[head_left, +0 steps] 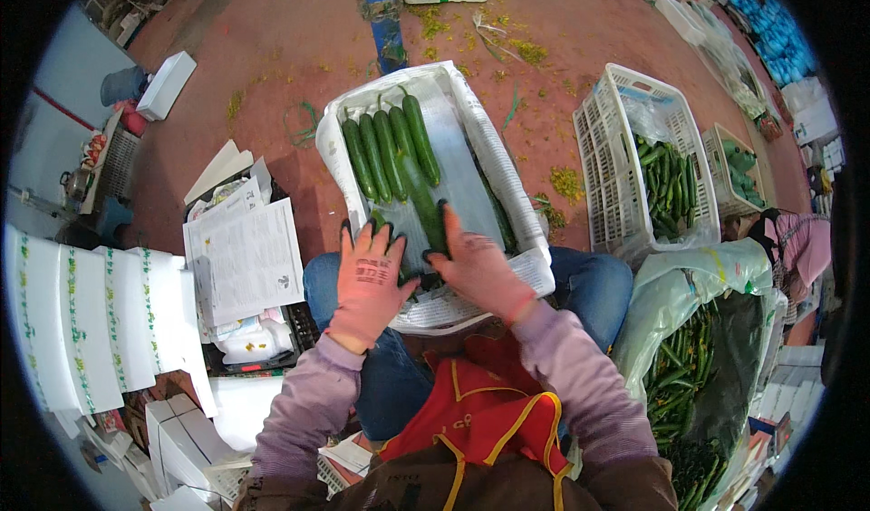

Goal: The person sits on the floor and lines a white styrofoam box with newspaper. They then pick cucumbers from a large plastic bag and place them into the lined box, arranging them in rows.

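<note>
A paper-lined box (489, 120) stands between my knees, with several green cucumbers (384, 151) side by side at its far left on a sheet of clear film (445, 130). My right hand (479, 266), in a pink glove with dark fingertips, holds one cucumber (425, 202) by its near end; this cucumber is slightly blurred. My left hand (370, 276), gloved alike, lies palm down over the near left part of the box, fingers spread, above cucumbers it partly hides. Whether it grips one of them I cannot tell. More cucumbers show along the right inner wall.
To the right stand a white plastic crate (591, 164) of green vegetables and a plastic-lined container (639, 341) holding more. On the left, printed paper sheets (248, 259) lie over a black crate beside stacked white foam boxes (129, 321). A blue post (387, 42) rises beyond the box.
</note>
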Available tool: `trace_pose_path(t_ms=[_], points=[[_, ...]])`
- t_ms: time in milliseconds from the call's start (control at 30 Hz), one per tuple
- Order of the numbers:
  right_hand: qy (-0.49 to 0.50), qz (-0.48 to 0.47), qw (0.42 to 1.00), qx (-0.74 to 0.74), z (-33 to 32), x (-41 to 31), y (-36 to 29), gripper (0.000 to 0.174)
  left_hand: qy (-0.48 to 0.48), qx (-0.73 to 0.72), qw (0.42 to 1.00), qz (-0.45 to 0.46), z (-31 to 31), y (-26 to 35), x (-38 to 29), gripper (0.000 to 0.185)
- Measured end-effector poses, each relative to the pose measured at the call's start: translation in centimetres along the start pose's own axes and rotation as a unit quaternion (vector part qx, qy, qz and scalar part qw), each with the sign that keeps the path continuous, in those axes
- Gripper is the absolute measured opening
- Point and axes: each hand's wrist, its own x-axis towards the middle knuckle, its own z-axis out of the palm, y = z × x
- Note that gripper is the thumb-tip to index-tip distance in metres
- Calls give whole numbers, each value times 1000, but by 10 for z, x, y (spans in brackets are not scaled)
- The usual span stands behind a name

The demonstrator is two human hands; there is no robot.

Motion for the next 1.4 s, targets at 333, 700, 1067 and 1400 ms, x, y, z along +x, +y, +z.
trace_pose_path(t_ms=[333,700,1067,1400], points=[[-113,89,990,3,86,36,-12,59,-24,50,997,56,32,-8,-5,92],[336,8,938,89,-110,-279,45,30,-249,143,956,61,35,-33,13,88],[100,633,768,16,-4,-464,398,97,-77,-2,989,126,-39,173,28,71],[156,675,719,53,20,-427,393,112,-106,18,980,167,-51,249,28,75]])
